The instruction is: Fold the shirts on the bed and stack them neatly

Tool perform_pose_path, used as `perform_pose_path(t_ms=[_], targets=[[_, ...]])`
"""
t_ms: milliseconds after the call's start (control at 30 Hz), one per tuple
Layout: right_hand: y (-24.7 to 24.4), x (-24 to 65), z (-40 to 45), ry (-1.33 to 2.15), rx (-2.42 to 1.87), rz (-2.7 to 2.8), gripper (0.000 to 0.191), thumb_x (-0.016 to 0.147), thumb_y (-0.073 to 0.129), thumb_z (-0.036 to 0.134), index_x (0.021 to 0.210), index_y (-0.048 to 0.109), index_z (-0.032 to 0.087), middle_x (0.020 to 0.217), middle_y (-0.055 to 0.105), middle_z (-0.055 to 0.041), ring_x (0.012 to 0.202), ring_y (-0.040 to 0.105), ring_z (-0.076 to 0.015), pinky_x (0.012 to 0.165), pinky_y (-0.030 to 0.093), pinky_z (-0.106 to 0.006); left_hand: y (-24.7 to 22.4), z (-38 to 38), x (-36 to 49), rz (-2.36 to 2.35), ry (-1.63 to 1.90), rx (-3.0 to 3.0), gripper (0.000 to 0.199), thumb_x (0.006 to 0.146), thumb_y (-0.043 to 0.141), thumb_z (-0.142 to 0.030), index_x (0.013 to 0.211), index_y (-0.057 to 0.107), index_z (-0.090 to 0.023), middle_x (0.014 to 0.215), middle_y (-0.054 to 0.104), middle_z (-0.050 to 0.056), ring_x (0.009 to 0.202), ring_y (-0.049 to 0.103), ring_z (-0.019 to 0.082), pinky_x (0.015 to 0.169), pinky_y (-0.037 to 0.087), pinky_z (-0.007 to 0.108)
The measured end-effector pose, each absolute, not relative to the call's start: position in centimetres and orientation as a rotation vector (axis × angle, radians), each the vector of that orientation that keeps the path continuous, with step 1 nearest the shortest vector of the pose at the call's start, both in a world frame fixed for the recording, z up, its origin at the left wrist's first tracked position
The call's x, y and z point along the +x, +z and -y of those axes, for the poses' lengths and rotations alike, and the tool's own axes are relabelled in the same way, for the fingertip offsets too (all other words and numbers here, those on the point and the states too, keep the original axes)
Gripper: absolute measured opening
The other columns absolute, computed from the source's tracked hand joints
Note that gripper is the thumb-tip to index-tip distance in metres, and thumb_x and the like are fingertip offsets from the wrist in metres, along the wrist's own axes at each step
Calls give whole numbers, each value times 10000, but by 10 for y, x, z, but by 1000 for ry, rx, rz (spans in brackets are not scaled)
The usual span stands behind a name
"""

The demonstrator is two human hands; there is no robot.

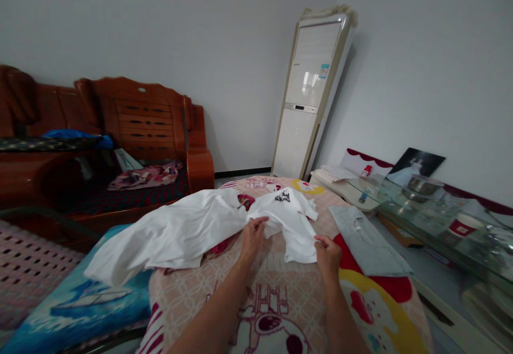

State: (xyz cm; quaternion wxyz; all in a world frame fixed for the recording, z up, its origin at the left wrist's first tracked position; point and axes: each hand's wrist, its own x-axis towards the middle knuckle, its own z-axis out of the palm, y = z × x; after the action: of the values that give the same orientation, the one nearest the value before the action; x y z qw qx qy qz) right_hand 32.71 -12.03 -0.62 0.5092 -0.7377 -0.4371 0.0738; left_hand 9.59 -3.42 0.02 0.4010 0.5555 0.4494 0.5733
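Observation:
A white T-shirt (294, 224) with a small black print lies spread on the patterned table cover (240, 274). My left hand (253, 235) pinches its near left edge. The fingers of my right hand (327, 253) are closed on the edge at its right side. Left of it lies a larger white garment (180, 231), rumpled and hanging over the table's left side. A bit of dark red patterned cloth (245, 201) shows between the two. On the right rests a flat, folded light grey garment (366, 241).
A glass-topped cabinet (425, 220) with a metal bowl (425, 187) and a photo (417, 166) runs along the right. A wooden sofa (140, 113) stands at left, beside a blue cushion (100, 295). A tall white air conditioner (306, 97) stands behind the table.

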Motion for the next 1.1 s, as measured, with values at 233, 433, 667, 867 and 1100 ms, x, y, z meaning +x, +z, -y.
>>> perform_pose_path(t_ms=[233, 433, 667, 867, 1100], targets=[[-2, 364, 134, 117, -1741, 839, 327, 608, 532, 328, 782, 720, 126, 659, 688, -79, 648, 602, -238, 632, 470, -315, 8, 33, 80, -993, 1343, 986, 384, 663, 656, -200, 1040, 595, -161, 634, 602, -40, 509, 542, 101, 488, 419, 196], [-15, 361, 128, 165, -1698, 855, 373, 667, 550, 408, 846, 723, 130, 826, 730, -135, 790, 661, -271, 727, 504, -334, 1, 41, 98, -1049, 1204, 632, 151, 777, 592, -153, 898, 503, -152, 655, 646, 32, 534, 637, 152, 535, 522, 272], [-19, 363, 129, 189, -1735, 859, 431, 670, 574, 505, 828, 743, 141, 795, 736, -138, 772, 667, -289, 704, 506, -357, -12, 32, 95, -1368, 1490, 946, 346, 615, 716, -63, 901, 563, -179, 900, 668, 58, 871, 650, 194, 709, 525, 274], [-11, 361, 134, 299, -1787, 923, 566, 687, 564, 626, 871, 752, 125, 844, 739, -136, 832, 662, -299, 741, 495, -368, -10, 34, 99, -967, 1463, 594, 338, 693, 665, -117, 979, 501, -189, 1003, 649, 42, 756, 660, 137, 666, 552, 265], [-6, 352, 147, 537, -1698, 1128, 580, 595, 695, 527, 1012, 713, 124, 842, 736, -78, 792, 665, -280, 676, 509, -336, -3, 32, 96, -741, 1324, 473, 175, 763, 636, -139, 891, 523, -175, 761, 624, -3, 609, 637, 91, 572, 552, 208]])
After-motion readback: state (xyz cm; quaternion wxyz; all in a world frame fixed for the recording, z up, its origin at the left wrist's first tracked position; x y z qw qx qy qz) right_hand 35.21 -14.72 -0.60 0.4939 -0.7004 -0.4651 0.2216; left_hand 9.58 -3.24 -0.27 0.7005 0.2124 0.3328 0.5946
